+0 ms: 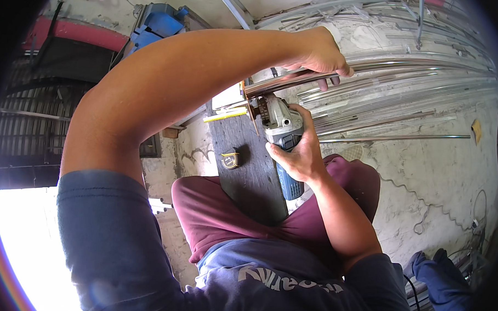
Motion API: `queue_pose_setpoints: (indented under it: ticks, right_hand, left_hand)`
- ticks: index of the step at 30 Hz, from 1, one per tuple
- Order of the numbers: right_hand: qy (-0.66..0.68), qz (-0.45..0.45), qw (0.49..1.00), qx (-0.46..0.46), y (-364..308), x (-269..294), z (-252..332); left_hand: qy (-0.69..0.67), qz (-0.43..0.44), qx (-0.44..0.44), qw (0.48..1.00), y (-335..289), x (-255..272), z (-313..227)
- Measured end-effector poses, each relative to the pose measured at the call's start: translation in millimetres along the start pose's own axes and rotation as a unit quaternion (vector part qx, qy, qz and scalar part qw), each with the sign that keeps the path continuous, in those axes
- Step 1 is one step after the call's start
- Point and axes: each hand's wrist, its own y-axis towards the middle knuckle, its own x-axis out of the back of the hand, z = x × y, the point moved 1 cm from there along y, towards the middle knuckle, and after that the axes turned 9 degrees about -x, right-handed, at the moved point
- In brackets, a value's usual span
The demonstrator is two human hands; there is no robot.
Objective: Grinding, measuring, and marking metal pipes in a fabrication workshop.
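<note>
My right hand [305,158] is wrapped round the body of a blue and grey angle grinder [287,136]. The grinder's thin cutting disc [252,116] stands edge-on at its left, by the ends of shiny metal tubes [279,84]; whether it touches them I cannot tell. Reaching across the top, my left arm ends in my left hand [317,50], its fingers curled over the tubes to the right of the disc. A yellow-edged strip [225,114] lies across a dark board [244,183] between my legs. Nearer me on that board is a small tape measure [230,160].
Many long metal bars and tubes [379,104] lie on the pale floor to the right. A loose thin cord [426,205] trails there too. At the upper left stands a blue machine [158,28]. Dark blue cloth [441,280] lies at the lower right.
</note>
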Motion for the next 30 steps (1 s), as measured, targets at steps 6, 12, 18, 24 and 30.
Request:
queue_pose_setpoints:
  ticks: [6,12,18,24,30]
  right_hand:
    - [-0.005,0.000,1.000,0.003,1,1,4]
    - [0.005,0.058,0.998,-0.014,10,7,-7]
    - [0.132,0.115,0.966,-0.192,25,-10,-41]
    - [0.239,0.126,0.918,-0.291,45,-25,-70]
    - [0.242,0.118,0.868,-0.418,55,-55,-102]
  left_hand:
    - [0.062,-0.039,-0.020,0.997,5,3,0]
    - [0.103,-0.037,-0.008,0.994,2,2,-3]
    - [0.275,0.014,-0.025,0.961,-47,12,-29]
    - [0.301,0.021,-0.029,0.953,-196,7,0]
    - [0.315,-0.179,0.005,0.932,-370,-27,31]
